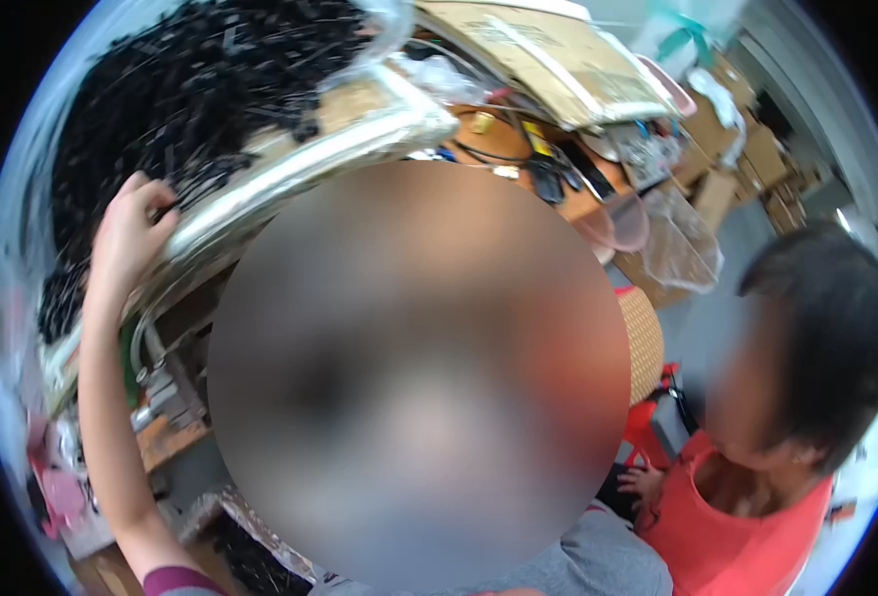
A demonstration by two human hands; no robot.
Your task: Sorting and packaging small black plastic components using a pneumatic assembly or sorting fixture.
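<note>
My left hand (pixel 133 230) reaches up at the left, over the near rim of a large taped box (pixel 290 164). Inside it lies a deep heap of small, thin black pieces (pixel 190 94), too blurred to name further. The fingers of this hand are curled closed at the heap's near edge, with a small black piece (pixel 165 212) showing at the fingertips. A big round blurred patch covers the middle of the view. My right hand does not show; a sliver of skin at the lower edge cannot be told apart.
At the right sits a person in a red top (pixel 727 517), one hand low near my lap. Behind are a cluttered orange-brown table (pixel 498 134), a flat cardboard box (pixel 538 60) and stacked cartons (pixel 757 149). Metal fittings (pixel 165 392) stand under the box rim.
</note>
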